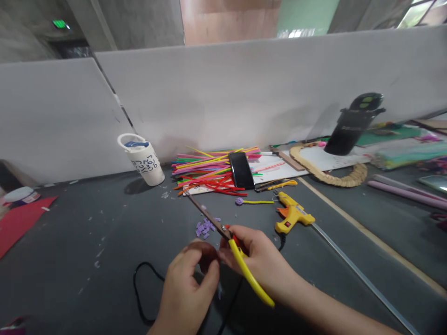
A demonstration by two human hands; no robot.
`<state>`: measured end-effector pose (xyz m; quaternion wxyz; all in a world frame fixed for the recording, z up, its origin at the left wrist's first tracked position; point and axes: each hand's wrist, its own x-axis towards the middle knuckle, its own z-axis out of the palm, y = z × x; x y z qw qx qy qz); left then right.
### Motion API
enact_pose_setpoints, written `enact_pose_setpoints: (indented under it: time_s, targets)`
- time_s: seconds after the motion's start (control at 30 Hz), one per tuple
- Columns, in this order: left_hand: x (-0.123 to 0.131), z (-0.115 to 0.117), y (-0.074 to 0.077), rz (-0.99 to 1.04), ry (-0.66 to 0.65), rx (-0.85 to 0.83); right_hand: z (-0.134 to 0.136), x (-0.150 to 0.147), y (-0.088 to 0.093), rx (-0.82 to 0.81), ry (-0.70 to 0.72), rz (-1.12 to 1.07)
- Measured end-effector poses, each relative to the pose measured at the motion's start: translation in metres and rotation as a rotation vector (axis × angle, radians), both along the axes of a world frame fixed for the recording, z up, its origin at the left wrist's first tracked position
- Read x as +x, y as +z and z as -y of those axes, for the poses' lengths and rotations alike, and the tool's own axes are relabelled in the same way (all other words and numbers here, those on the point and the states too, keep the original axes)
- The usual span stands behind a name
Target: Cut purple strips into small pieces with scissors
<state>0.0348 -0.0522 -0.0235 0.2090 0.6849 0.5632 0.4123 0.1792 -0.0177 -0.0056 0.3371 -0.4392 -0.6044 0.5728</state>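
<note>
A dark grey surface fills most of the view, backed by a long white partition wall. Against that wall lies a fan of colourful thin sticks, with a black phone resting on top of them. Left of the sticks stands a white cup with blue markings; right of them a yellow glue gun lies on its side, its black cord looping toward the viewer. A black bottle stands far right. In the foreground, the right hand is closed around the yellow handles of a pair of scissors, whose blades point up and left, away from the viewer. The left hand is curled, thumb and fingertips pinched together just beside the scissors' pivot; it seems to grip something very small, though what it is cannot be made out. A scatter of small purple cuttings lies on the surface beneath the blades, so the step in hand looks like snipping short pieces. A further cut would call for feeding the pinched piece between the blades. Both wrists hover low above the surface, forearms angled inward.
</note>
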Motion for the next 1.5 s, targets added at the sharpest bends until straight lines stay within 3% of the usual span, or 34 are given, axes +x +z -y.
enact_pose_setpoints:
  time_s: [0.17,0.23,0.4,0.57,0.9,1.17,1.33,1.5]
  targets:
    - [0.0,0.0,0.002,-0.034,-0.033,0.017,-0.001,0.001,-0.005,0.012,-0.006,-0.004]
    - [-0.001,-0.002,0.005,0.102,-0.027,-0.086,-0.002,0.003,-0.004,0.031,-0.004,0.023]
    - [-0.005,-0.007,0.007,0.688,-0.086,-0.573,-0.003,0.007,0.003,0.02,0.102,-0.014]
    - [-0.003,-0.007,0.006,0.851,-0.145,-0.702,-0.004,0.006,0.001,0.024,0.119,-0.021]
    - [-0.001,-0.006,0.007,0.778,-0.195,-0.622,0.0,0.005,0.003,0.088,0.118,0.026]
    - [-0.007,-0.009,0.013,0.891,-0.003,-0.472,-0.003,0.008,0.002,0.186,-0.035,0.044]
    - [-0.011,-0.01,0.017,1.062,0.072,-0.34,0.005,0.007,0.003,0.209,0.049,0.258]
    - [-0.014,-0.008,0.017,1.194,0.116,-0.251,0.011,0.003,0.004,0.44,0.036,0.61]
